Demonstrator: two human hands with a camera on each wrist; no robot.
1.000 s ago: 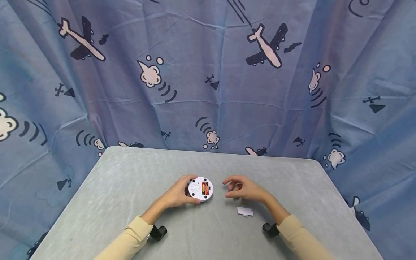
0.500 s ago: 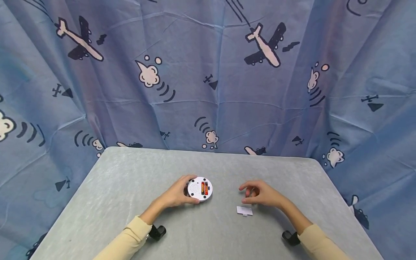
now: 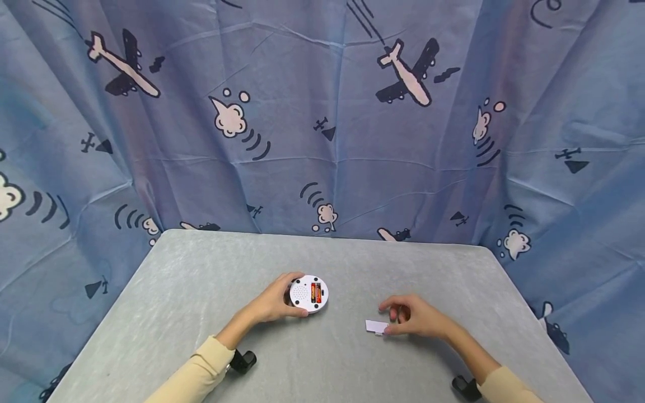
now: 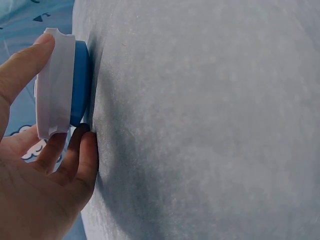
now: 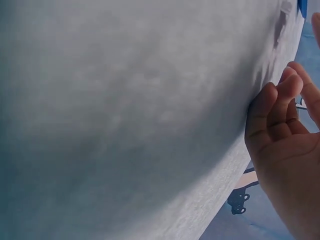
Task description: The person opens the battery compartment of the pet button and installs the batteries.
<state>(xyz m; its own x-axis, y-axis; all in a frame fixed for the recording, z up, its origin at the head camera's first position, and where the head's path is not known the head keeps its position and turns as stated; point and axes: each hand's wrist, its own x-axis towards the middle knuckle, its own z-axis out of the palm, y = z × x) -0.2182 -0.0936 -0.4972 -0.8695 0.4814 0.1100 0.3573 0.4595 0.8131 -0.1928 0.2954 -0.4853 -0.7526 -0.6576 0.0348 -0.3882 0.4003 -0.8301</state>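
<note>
My left hand (image 3: pixel 274 301) holds a round white device (image 3: pixel 300 293) by its rim, between thumb and fingers. Its face carries speaker holes and small dark feet, and two red-and-black batteries (image 3: pixel 316 293) sit in an uncovered compartment. From the left wrist the device (image 4: pixel 56 85) stands on edge in that view, with a blue part (image 4: pixel 80 82) against or close to the table. A small white battery cover (image 3: pixel 375 326) with a tab lies on the table. My right hand (image 3: pixel 418 317), fingers loosely bent and holding nothing, hovers at its right end; the thumb tip overlaps the cover.
The grey table (image 3: pixel 227 257) spreads under both hands. Behind it hangs a blue curtain (image 3: pixel 287 123) printed with planes and clouds. A black wrist camera (image 3: pixel 243 362) sits below the left wrist, another black camera (image 3: pixel 466 388) below the right.
My right hand has moved right, away from the device, then down toward the battery cover. The left hand keeps its hold on the device in about the same place.
</note>
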